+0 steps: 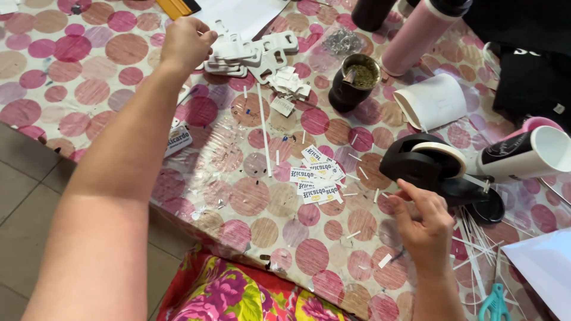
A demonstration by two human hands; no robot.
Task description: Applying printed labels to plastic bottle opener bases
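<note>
Across the dotted pink worktop (89, 89), your left hand (185, 43) curls loosely onto the stack of white cut-out pieces (247, 56) at the far edge, while your right hand (423, 223) pinches a tape end beside the black tape dispenser (425, 163), keeping the small printed labels (316, 178) between them.

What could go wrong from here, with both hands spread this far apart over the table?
1. The left hand reaches into the pile of white plastic tags; a careless pull could scatter the pile.
2. The left forearm crosses over the table, so lowering it might sweep the small printed labels away.
3. The open dark cup full of herb stands close to the tags; a knock would likely spill it on them.
</note>
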